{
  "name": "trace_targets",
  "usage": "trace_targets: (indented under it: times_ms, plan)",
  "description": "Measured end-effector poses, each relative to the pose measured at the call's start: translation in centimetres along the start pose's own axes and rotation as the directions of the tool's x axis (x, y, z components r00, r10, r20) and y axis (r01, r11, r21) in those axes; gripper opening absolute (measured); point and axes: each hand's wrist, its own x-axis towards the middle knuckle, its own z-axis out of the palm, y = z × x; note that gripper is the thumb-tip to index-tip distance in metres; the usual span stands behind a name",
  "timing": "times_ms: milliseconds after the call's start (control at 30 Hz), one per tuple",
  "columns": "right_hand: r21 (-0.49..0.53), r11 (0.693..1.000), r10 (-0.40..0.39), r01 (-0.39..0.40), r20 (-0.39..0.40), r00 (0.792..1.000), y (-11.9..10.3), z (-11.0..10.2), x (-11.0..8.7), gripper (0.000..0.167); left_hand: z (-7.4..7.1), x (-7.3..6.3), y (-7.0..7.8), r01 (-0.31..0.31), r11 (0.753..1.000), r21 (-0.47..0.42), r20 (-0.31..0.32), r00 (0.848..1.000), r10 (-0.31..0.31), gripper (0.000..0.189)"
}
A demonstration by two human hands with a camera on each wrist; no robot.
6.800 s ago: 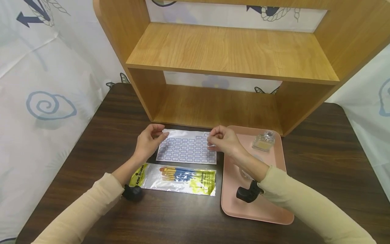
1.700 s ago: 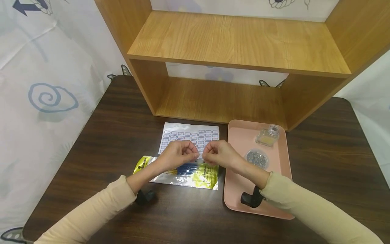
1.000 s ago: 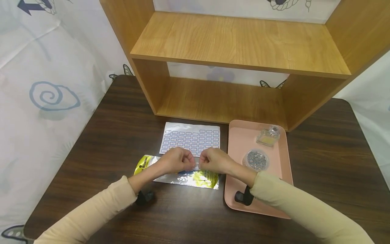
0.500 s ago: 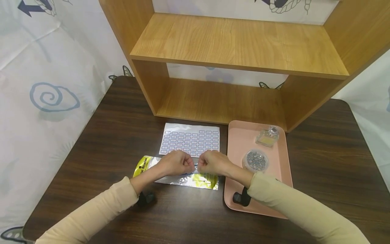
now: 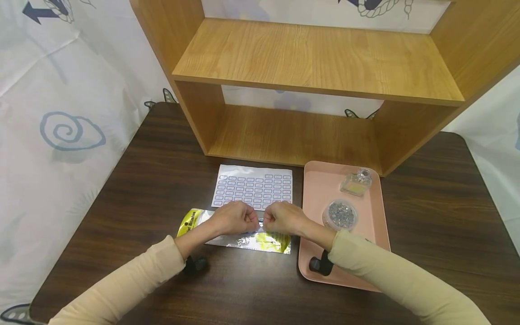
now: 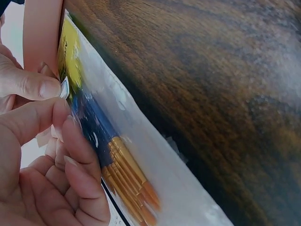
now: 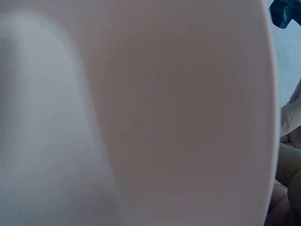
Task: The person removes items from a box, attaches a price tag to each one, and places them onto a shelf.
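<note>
My left hand (image 5: pixel 236 217) and right hand (image 5: pixel 285 218) meet, fingers curled, over a shiny packet of artist brushes (image 5: pixel 243 241). In the left wrist view a small blue-edged sticker label (image 6: pixel 65 88) shows between the fingertips of both hands. The right thumb (image 6: pixel 47 88) lies against it; the left fingertips pinch at its lower edge, low against the packet (image 6: pixel 94 89). Whether the label touches the packet cannot be told. Just behind the hands lies a sheet of sticker labels (image 5: pixel 253 185), with gaps in its top row. The right wrist view shows mostly blurred tray.
A pink tray (image 5: pixel 321 180) stands to the right under the right forearm. On it are a clear glass bottle (image 5: pixel 356 183) and a round clear tub of silvery bits (image 5: pixel 340 214). A wooden shelf (image 5: pixel 300 131) rises behind on the dark table (image 5: pixel 134 180).
Earliest, both hands were at the label sheet. They then came together and lowered onto the brush packet, each with curled fingers. Over the last half second they have barely moved.
</note>
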Motion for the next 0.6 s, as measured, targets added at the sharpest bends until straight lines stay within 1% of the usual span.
trace_targets:
  times_ms: [267,600]
  plan:
    - [0.0,1.0,-0.005,0.005,-0.009,1.0,0.11,0.1,0.09,0.012,-0.02,0.11,0.3,0.038,0.999,0.019,0.011,0.999,-0.038,0.008]
    - [-0.011,1.0,-0.023,0.023,-0.025,0.999,0.27,0.43,0.26,0.014,0.16,0.4,0.17,0.036,0.998,0.058,0.013,0.999,-0.037,0.008]
